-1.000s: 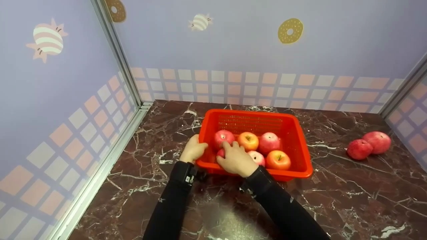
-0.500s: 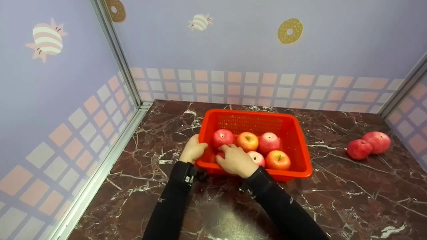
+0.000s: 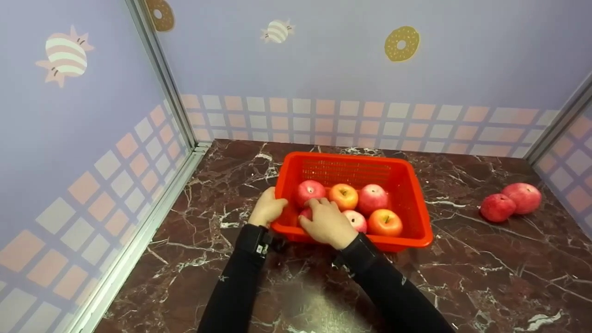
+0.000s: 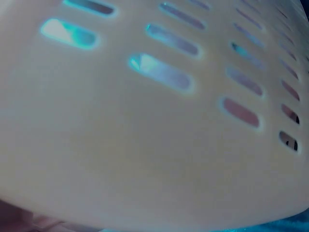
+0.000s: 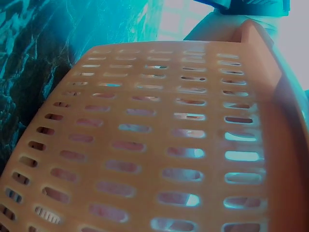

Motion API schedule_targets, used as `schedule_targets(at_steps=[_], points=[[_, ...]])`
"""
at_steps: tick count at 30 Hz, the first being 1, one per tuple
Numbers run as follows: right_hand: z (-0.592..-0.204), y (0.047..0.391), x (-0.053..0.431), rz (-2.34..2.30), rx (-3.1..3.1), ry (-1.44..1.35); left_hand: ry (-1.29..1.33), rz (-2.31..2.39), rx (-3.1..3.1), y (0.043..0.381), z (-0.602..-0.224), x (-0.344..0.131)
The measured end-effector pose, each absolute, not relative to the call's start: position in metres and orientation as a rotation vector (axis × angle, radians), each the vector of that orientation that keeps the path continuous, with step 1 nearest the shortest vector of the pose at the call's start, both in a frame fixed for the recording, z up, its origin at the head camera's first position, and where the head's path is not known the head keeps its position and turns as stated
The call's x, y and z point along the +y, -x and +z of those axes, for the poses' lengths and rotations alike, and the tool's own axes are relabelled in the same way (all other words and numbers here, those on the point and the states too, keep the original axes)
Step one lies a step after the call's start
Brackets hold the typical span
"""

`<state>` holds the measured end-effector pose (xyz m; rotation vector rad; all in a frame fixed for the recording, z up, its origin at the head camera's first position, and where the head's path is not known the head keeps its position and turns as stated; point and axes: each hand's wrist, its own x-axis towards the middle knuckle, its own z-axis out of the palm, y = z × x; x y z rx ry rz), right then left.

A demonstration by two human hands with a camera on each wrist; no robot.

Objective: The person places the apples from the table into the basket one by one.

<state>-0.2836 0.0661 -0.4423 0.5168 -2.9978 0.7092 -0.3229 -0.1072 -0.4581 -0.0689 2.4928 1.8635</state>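
My left hand (image 3: 268, 207) grips the left rim of a red plastic basket (image 3: 420, 203), the thumb lying over the edge. Inside the basket's front left corner, my right hand (image 3: 329, 223) holds a red apple (image 3: 306, 213), mostly hidden under the fingers. Around it sit a pink-red apple (image 3: 311, 190), a yellow-orange apple (image 3: 343, 196), another pink apple (image 3: 373, 198), a pale pink apple (image 3: 356, 220) and an orange apple (image 3: 385, 222). Both wrist views are filled by the slotted basket wall (image 4: 125, 140), seen close up; the apples show only dimly through its slots.
Two more red fruits, a small one (image 3: 497, 207) and a larger one (image 3: 522, 198), touch each other at the far right of the dark marble table (image 3: 462, 277). Patterned wall panels (image 3: 323, 60) stand behind and to the left, with a metal rail (image 3: 138, 240) along the left side.
The right hand's fingers have drawn a little closer together over the red apple. The left hand and the basket have stayed where they were.
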Motion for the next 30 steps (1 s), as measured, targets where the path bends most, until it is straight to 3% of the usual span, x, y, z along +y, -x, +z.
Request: schedule_targets(at_steps=[30], points=[[-0.4522, 0.2783, 0.0729, 0.892, -2.545, -0.637, 0.080, 1.826, 2.521, 0.3234, -0.4579, -0.1077]])
